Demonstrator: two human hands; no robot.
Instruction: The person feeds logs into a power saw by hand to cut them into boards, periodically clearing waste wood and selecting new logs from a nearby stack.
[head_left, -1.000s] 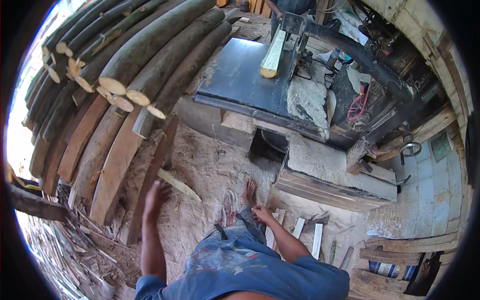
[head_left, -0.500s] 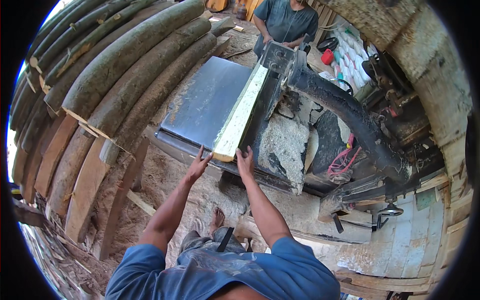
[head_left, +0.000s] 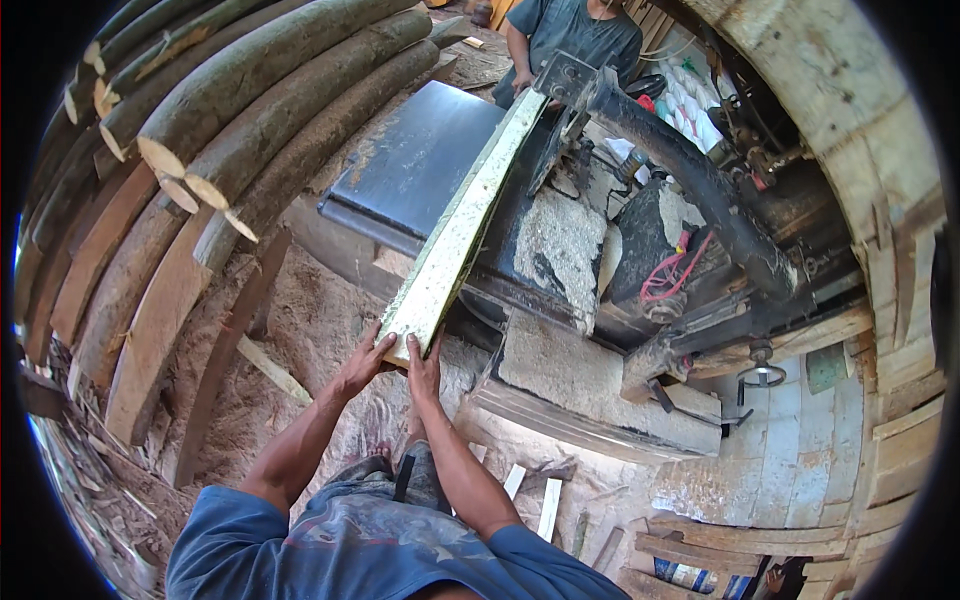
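A long pale sawn timber (head_left: 455, 240) slopes from the machine's dark metal table (head_left: 415, 150) toward me, its near end jutting past the table's front edge. My left hand (head_left: 364, 362) grips that near end from the left, thumb on top. My right hand (head_left: 424, 372) holds the same end from the right, with fingers along its side and top. The timber's far end lies beside the machine's black head block (head_left: 563, 78). Across the table stands a person in a dark shirt (head_left: 575, 40), one hand close to that far end.
Bark-covered logs and slabs (head_left: 290, 100) are stacked high on my left. A thick black machine arm (head_left: 690, 170) spans the right side. Sawdust (head_left: 560, 260) coats the table's right part. Offcut strips (head_left: 549, 510) lie on the floor by my feet. A handwheel (head_left: 763, 376) sticks out at the right.
Both hands have closed on the timber's near end. The timber has come toward me, past the table edge, and my view has shifted a little.
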